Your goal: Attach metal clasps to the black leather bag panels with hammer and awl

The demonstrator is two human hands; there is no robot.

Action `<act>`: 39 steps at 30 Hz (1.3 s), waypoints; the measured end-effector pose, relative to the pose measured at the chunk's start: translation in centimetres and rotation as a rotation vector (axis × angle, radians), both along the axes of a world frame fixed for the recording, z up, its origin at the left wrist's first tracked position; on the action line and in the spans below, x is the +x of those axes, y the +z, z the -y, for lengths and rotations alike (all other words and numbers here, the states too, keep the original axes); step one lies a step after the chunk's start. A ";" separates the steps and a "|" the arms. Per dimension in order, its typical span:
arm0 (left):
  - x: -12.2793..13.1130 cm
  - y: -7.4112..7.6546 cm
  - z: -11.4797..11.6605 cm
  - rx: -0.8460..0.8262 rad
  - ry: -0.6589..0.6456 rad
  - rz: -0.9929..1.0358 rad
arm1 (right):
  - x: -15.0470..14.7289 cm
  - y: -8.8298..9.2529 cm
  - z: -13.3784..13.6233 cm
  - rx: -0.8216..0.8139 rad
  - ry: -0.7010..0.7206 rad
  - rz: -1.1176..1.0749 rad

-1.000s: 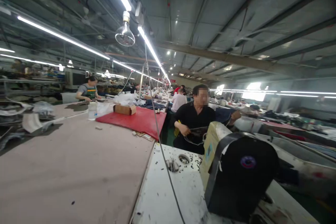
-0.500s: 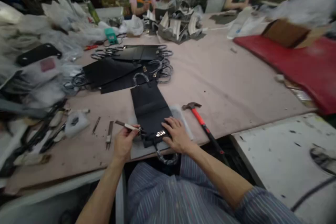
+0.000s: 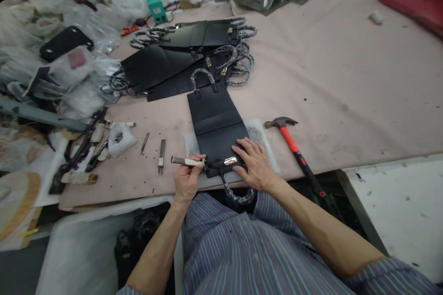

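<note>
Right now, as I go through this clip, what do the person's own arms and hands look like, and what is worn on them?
The left hand and right hand are bare, with no gloves, rings or watch showing. The forearms are bare too. The shirt has blue-grey stripes with thin reddish lines, and its right sleeve ends near the elbow.

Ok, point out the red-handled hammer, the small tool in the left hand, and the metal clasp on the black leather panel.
red-handled hammer [image 3: 290,142]: head view, on the red handle.
small tool [image 3: 188,162]: head view, on its pale grip.
metal clasp [image 3: 230,161]: head view, on its front face.
</note>
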State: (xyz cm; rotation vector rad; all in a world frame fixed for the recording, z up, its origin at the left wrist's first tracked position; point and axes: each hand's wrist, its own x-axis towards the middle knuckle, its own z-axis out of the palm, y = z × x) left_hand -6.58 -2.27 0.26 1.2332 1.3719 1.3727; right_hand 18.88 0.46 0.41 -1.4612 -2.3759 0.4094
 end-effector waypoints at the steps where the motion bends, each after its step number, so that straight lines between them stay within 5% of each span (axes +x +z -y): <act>1: 0.1 -0.1 0.2 -0.003 0.006 -0.001 | 0.0 0.0 0.0 -0.001 0.000 0.001; 33: 0.6 -0.6 -0.2 -0.003 -0.041 -0.114 | 0.1 0.0 0.1 -0.007 -0.002 -0.014; 39: 1.2 -0.8 0.3 0.155 -0.026 -0.276 | 0.1 0.0 0.1 -0.001 -0.003 -0.017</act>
